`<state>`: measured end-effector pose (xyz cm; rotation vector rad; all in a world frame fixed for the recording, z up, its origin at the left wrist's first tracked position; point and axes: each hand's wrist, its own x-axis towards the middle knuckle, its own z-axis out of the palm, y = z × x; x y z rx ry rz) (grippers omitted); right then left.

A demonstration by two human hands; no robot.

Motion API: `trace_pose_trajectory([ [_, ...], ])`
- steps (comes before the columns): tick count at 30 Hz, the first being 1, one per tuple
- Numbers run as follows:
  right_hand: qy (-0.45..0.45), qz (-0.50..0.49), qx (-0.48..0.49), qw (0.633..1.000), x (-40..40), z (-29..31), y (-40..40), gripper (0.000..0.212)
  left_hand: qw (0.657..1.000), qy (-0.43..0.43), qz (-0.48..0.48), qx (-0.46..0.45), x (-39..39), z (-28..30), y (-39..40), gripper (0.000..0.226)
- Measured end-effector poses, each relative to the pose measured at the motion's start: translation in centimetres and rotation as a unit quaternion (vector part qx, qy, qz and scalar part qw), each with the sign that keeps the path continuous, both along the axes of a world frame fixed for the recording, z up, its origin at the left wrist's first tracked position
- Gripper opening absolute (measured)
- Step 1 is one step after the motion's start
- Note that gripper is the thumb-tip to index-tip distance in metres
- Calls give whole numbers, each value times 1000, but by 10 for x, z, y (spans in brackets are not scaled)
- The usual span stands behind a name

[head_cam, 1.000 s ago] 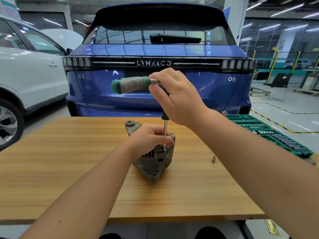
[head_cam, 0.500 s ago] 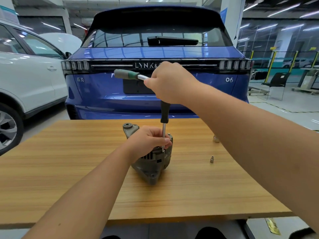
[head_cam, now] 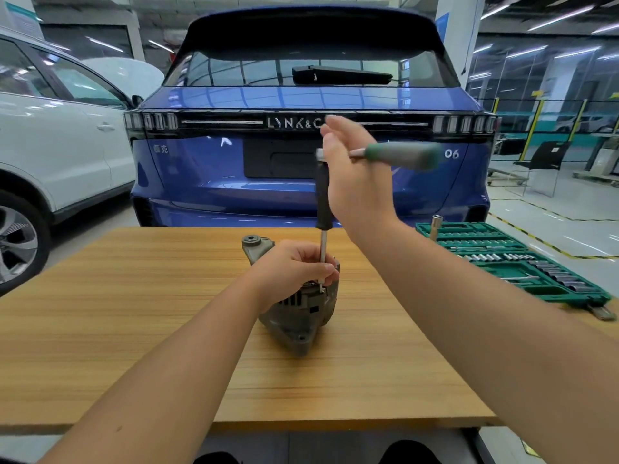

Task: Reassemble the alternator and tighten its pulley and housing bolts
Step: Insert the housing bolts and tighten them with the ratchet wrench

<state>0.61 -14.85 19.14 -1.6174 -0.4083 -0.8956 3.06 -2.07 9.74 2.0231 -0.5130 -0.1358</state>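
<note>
The gray alternator [head_cam: 299,308] stands on the wooden tabletop [head_cam: 100,313], near the middle. The left hand [head_cam: 294,266] sits on top of it — its fingers curl round the alternator and the thin metal rod of the tool. The tool is a ratchet wrench [head_cam: 398,156] with a green handle that sticks out to the right, and a black bar that goes straight down into the alternator. The right hand [head_cam: 355,182] is up by the top of the tool. Its fingers are straight and blurry, and the handle rests against them. A green socket set [head_cam: 522,262] lies open at the right edge. A blue car [head_cam: 308,105] is parked behind.
</note>
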Motion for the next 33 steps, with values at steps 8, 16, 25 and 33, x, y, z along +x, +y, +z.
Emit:
trace_pose_trajectory([
  [8,-145,-149,-341,917,9,-2,-16,22,1000,-5,6,-2,1,-2,-2,7],
  [16,-98,-76,-426,896,-1,5,-14,52,999,-24,22,22,-6,2,-4,25],
  [25,106,-160,-513,837,-4,52,-7,35,1000,-14,10,22,-2,-1,-1,23],
  [33,418,216,39,882,-7,55,-14,16,1000,-6,7,20,4,-5,1,13],
])
